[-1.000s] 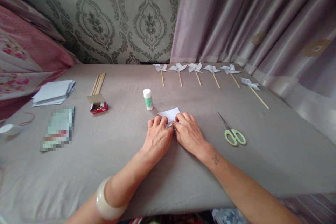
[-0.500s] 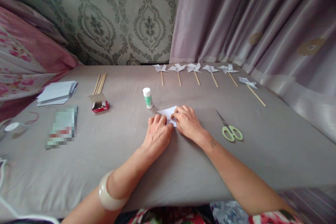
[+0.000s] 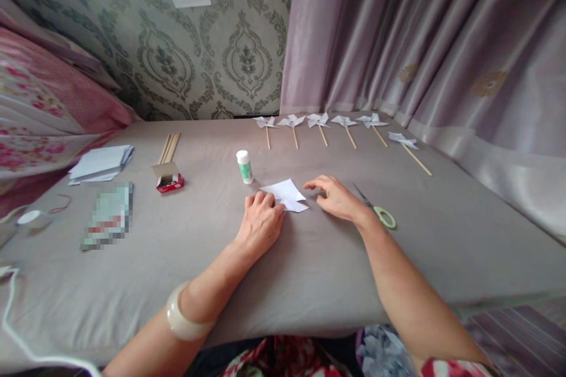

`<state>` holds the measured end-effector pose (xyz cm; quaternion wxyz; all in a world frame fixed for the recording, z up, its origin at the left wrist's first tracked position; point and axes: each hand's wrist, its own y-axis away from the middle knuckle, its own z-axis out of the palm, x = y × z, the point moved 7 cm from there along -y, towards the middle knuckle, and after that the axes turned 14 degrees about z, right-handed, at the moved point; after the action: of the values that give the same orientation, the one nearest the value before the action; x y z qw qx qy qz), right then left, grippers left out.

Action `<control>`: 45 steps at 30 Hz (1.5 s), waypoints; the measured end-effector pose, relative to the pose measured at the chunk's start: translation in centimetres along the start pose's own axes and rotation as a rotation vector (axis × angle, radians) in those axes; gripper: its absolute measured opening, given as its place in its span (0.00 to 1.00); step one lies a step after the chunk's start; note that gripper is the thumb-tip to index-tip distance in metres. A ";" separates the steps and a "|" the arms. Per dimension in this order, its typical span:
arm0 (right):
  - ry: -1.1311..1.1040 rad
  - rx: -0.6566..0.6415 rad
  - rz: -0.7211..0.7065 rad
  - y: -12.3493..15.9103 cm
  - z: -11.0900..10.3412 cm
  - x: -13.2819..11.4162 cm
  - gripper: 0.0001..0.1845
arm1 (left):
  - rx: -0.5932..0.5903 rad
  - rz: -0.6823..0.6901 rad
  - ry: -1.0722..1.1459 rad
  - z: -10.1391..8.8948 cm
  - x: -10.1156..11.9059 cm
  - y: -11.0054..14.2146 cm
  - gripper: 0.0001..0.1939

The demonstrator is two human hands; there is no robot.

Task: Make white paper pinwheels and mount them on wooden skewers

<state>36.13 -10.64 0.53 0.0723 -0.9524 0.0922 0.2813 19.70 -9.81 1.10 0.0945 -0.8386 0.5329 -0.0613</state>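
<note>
A white piece of paper [image 3: 286, 189] with a slit on its right side lies on the cloth in front of me. My left hand [image 3: 262, 218] rests on its left edge with curled fingers, gripping it against the table. Just right of the paper, my right hand [image 3: 333, 197] is held with its fingers apart and nothing in them. Green-handled scissors [image 3: 385, 218] lie beyond it, partly hidden by my right wrist. Behind the paper stands a glue stick [image 3: 245, 169] with a white cap.
Several paper pinwheels [image 3: 318, 121] on sticks lie in a row at the back right. To the left are wooden sticks [image 3: 168, 147], a small red box [image 3: 170, 182], a paper stack [image 3: 101, 163], a blurred packet [image 3: 108, 215] and a white cable [image 3: 17, 330].
My right hand has let go of the paper and moved right, towards the scissors. The left hand stays on the paper. The view has tilted up slightly.
</note>
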 end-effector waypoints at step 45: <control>-0.192 -0.002 0.365 2.3 3.3 -1.6 0.17 | 0.024 0.094 0.087 0.6 0.2 -0.5 0.15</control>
<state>32.58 -12.00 -1.52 0.0279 -0.8887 0.2558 0.3794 20.34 -9.76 0.62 0.0839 -0.8080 0.5747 -0.0996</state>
